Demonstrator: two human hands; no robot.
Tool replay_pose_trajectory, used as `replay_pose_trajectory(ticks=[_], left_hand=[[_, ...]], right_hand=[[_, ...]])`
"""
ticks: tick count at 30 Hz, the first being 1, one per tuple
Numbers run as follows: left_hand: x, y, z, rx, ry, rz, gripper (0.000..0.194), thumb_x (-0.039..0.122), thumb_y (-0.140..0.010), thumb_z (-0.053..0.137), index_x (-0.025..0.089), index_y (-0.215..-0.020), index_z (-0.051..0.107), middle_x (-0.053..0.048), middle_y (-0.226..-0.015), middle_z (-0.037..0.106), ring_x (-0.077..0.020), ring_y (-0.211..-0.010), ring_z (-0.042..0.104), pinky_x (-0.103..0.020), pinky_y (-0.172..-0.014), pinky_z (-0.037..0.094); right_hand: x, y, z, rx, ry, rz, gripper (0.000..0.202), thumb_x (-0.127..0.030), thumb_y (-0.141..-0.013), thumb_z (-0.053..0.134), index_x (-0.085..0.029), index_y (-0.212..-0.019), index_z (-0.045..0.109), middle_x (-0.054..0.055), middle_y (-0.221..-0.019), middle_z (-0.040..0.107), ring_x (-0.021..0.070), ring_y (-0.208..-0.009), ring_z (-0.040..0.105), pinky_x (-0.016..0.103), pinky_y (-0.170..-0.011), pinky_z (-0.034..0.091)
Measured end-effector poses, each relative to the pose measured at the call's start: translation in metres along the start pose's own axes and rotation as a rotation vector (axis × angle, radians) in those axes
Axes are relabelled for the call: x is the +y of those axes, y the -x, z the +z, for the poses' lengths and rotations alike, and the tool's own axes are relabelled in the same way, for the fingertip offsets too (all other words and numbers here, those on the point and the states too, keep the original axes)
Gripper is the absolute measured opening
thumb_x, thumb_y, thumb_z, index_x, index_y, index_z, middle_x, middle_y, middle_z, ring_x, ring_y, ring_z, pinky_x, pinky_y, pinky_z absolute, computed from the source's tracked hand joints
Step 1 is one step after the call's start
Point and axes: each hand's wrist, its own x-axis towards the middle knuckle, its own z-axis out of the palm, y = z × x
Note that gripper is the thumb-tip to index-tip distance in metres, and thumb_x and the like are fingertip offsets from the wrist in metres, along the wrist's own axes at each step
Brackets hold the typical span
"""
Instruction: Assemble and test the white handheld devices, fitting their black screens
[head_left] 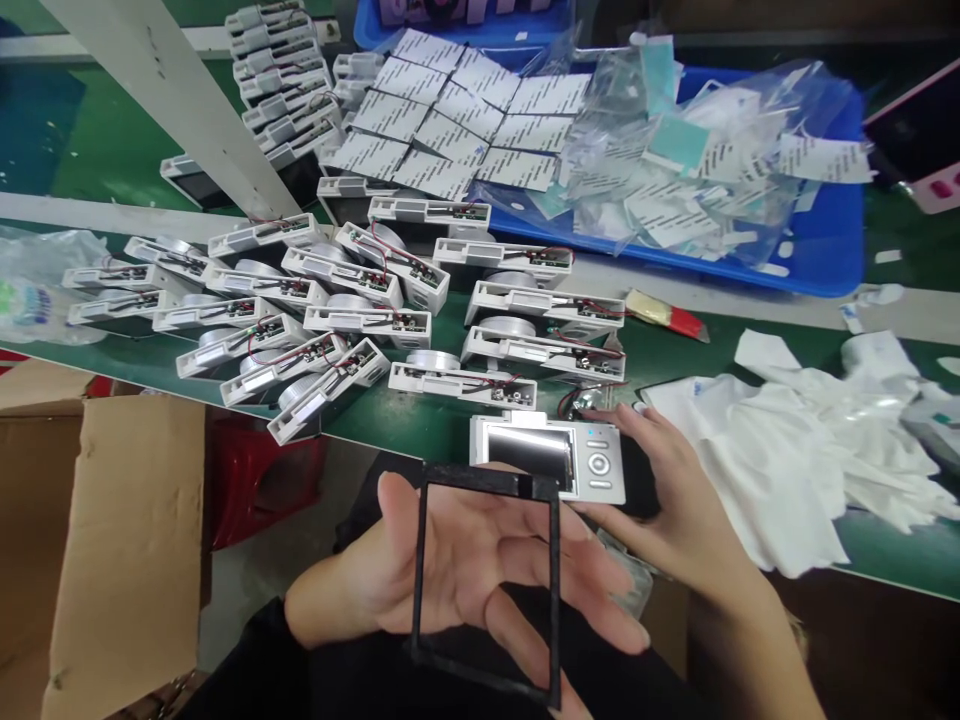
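Observation:
My left hand (pixel 465 570) is palm up with its fingers spread behind a thin black rectangular frame (pixel 556 590). The palm shows through the frame's window; thumb and lower finger lie near its edges and seem to hold it. My right hand (pixel 675 490) grips the right end of a small white digital camera (pixel 598 464), fingers above and thumb below. The camera's screen and round button pad face up, just beyond the black frame. Several white camera bodies (pixel 465 384) with bare wiring stand on the green bench behind it.
A blue tray (pixel 817 270) holds printed white-backed sheets (pixel 442 140) and clear plastic bags. White cloths (pixel 780 460) lie at the right, near a red-handled brush (pixel 675 317). A slanted white post (pixel 180 100) rises at the left. A cardboard box (pixel 127 550) and red stool (pixel 262 480) stand below the bench.

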Motion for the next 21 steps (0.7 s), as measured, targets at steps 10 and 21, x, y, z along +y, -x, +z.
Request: replay_pose_trajectory(ticks=[10, 21], left_hand=[[0.0043, -0.0046, 0.0047, 0.072, -0.089, -0.073, 0.082, 0.084, -0.088, 0.060, 0.018, -0.137, 0.069, -0.013, -0.131, 0.069, -0.0229, -0.105, 0.077, -0.033, -0.082, 0.064], [0.0038, 0.0042, 0.0047, 0.098, -0.190, -0.195, 0.093, 0.093, -0.082, 0.056, 0.022, -0.140, 0.065, -0.015, -0.139, 0.067, -0.0291, -0.110, 0.077, -0.046, -0.094, 0.064]], right_hand=[[0.0001, -0.0002, -0.0005, 0.008, -0.005, -0.020, 0.081, -0.055, -0.104, 0.056, -0.032, -0.173, 0.019, 0.012, -0.132, 0.072, 0.0357, -0.112, 0.073, 0.061, -0.107, 0.055], [0.0022, 0.0001, 0.0001, 0.003, 0.000, -0.006, 0.081, -0.052, -0.102, 0.058, -0.031, -0.171, 0.022, 0.013, -0.131, 0.071, 0.0370, -0.113, 0.073, 0.065, -0.109, 0.056]])
